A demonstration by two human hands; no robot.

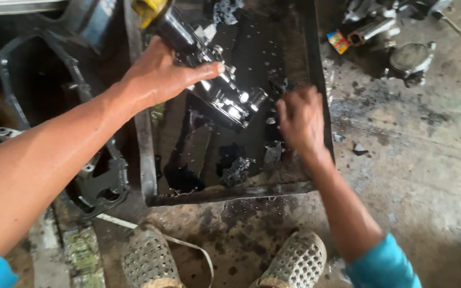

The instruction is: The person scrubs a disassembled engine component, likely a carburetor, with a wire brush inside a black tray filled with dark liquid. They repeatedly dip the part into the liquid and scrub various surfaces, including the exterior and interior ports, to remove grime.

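While the left hand (158, 74) grips the oily part (214, 80), the right hand (300, 117) hovers.

Black metal engine part (217, 80): long, oily, wet-glossy, with bolt heads and a round flanged end. Upper centre of frame, tilted, flanged end down toward centre, upper end wrapped in a yellow rag (148, 9). Lower end over dark oily liquid in a shallow metal tray (230, 192).

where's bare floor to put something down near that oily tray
Bare concrete floor lies right of the black oily metal tray, below the grey metal parts. Crowded: the tray, where the left hand grips a wet black engine part beside the right hand.
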